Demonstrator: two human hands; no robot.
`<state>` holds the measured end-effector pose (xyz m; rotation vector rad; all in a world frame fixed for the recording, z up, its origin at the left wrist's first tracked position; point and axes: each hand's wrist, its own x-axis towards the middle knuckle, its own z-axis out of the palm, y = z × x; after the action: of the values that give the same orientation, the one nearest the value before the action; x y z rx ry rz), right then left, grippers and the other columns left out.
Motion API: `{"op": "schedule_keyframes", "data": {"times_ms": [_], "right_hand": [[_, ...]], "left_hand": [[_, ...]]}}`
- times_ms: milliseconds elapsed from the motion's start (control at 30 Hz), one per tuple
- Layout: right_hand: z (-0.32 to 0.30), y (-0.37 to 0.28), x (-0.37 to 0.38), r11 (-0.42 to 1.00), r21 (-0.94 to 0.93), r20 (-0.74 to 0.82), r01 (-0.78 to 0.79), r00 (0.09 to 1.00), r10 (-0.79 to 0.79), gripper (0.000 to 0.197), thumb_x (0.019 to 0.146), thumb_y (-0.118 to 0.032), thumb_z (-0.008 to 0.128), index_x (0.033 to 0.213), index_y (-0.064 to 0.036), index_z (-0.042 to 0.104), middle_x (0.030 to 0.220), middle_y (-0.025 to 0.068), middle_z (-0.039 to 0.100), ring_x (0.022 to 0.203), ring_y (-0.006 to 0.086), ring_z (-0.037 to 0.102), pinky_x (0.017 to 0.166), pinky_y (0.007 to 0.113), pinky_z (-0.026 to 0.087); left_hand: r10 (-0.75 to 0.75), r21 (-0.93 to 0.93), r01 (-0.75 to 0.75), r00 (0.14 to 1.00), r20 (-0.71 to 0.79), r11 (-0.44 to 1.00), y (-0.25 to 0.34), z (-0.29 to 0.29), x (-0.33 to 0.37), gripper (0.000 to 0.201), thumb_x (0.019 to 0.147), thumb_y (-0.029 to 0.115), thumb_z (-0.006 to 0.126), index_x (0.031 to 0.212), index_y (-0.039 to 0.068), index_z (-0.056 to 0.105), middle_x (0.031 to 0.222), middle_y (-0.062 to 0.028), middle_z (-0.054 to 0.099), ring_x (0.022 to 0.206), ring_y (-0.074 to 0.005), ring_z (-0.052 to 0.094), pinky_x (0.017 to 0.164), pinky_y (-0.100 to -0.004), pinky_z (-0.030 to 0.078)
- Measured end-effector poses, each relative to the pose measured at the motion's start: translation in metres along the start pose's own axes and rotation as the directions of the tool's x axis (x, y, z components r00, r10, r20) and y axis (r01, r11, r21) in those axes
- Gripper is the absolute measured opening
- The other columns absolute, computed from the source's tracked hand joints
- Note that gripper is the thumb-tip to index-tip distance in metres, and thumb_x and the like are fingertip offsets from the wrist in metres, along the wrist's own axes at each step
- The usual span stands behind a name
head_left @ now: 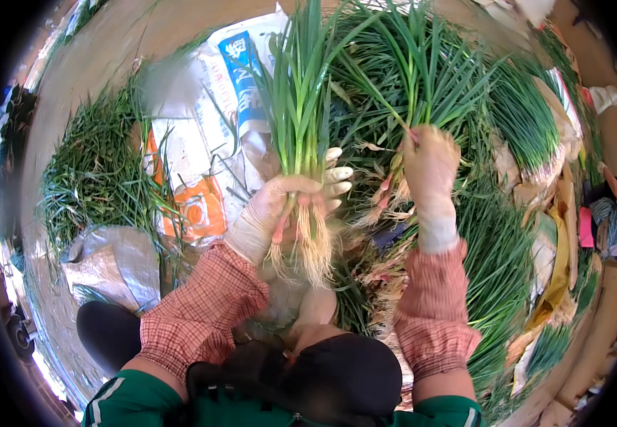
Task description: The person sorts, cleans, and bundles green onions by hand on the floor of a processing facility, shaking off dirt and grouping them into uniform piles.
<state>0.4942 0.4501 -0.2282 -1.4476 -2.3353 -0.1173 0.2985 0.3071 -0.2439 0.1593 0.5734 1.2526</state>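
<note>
Outdoors, both hands gloved. Left hand (pixel 290 203) closed around a bunch of green onions (pixel 300 121), upright, pale roots (pixel 308 252) dangling below the fist. Right hand (pixel 429 160) pinched shut on a few loose stalks (pixel 422 78), lifted from the big green heap (pixel 497 263). Risk, as I judge it: a slack left grip lets stems slide out; dry husks may ride along into the bunch.
</note>
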Motion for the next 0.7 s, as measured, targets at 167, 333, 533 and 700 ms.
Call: {"op": "schedule_keyframes", "data": {"times_ms": [167, 333, 533, 700], "right_hand": [[-0.014, -0.045, -0.076, 0.911, 0.382, 0.099, -0.156, 0.987, 0.128, 0.013, 0.087, -0.019, 0.059, 0.091, -0.0062, 0.062, 0.070, 0.0123, 0.062, 0.066, 0.0304, 0.062, 0.062, 0.041, 0.047], [-0.005, -0.039, -0.089, 0.544, 0.678, 0.374, -0.494, 0.869, 0.324, 0.019, 0.087, -0.012, 0.057, 0.102, -0.0002, 0.058, 0.087, 0.0136, 0.064, 0.067, 0.0204, 0.063, 0.065, 0.033, 0.049], [0.047, -0.082, -0.065, 0.522, 0.684, 0.539, -0.510, 0.835, 0.110, 0.017, 0.084, -0.016, 0.061, 0.086, 0.0009, 0.061, 0.070, 0.0062, 0.060, 0.055, 0.0154, 0.049, 0.053, 0.029, 0.040], [-0.009, -0.075, -0.074, 0.088, 0.787, 0.551, -0.611, 0.759, 0.347, 0.015, 0.090, -0.019, 0.060, 0.082, -0.0065, 0.056, 0.065, -0.0018, 0.050, 0.056, 0.0065, 0.045, 0.049, 0.020, 0.036]], "left_hand": [[0.002, -0.057, -0.001, 1.000, 0.020, 0.998, -0.010, -0.023, 0.001, 0.066, 0.078, 0.003, 0.052, 0.140, 0.002, 0.032, 0.131, -0.0230, 0.048, 0.114, -0.0314, 0.055, 0.096, -0.0438, 0.046], [-0.037, 0.039, 0.037, 0.999, 0.001, 0.999, -0.015, -0.016, -0.012, 0.067, 0.077, 0.003, 0.049, 0.141, 0.000, 0.030, 0.138, -0.0252, 0.040, 0.122, -0.0347, 0.049, 0.102, -0.0522, 0.038], [-0.159, 0.417, 0.277, 0.942, -0.294, 0.866, -0.025, -0.046, -0.029, 0.026, 0.077, 0.002, 0.057, 0.099, -0.010, 0.055, 0.066, -0.0095, 0.055, 0.077, -0.0241, 0.064, 0.086, -0.0397, 0.054], [-0.091, 0.380, 0.185, 0.963, -0.254, 0.906, -0.027, -0.048, -0.025, 0.028, 0.077, 0.007, 0.058, 0.099, -0.009, 0.056, 0.068, -0.0098, 0.056, 0.053, -0.0183, 0.056, 0.063, -0.0333, 0.049]]}}
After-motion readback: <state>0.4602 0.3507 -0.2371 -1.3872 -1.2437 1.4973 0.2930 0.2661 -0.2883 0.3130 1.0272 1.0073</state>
